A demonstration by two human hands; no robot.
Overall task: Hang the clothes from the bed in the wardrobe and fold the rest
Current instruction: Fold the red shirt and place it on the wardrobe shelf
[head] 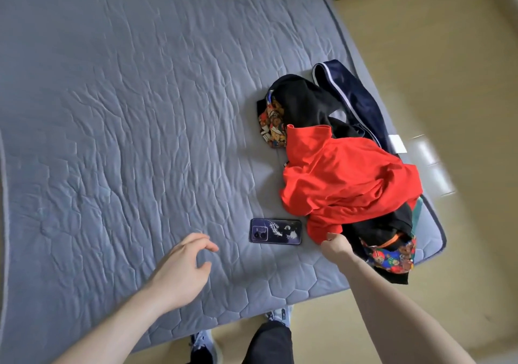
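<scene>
Right grip (335, 244) pinching near hem of crumpled red cotton top (344, 178), apparently between thumb and fingers; pile stretching away up quilted grey-blue mattress (126, 111). Left grip (183, 265) loosely open, empty, farther off.

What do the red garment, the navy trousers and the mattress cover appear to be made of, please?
Red garment: matte, soft knit, perhaps cotton or fleece; it creases in rounded folds. Navy trousers: plush, velour-like nap with a faint sheen and white side stripes. Mattress cover: quilted grey-blue fabric, with stitched puffy cells.
</scene>
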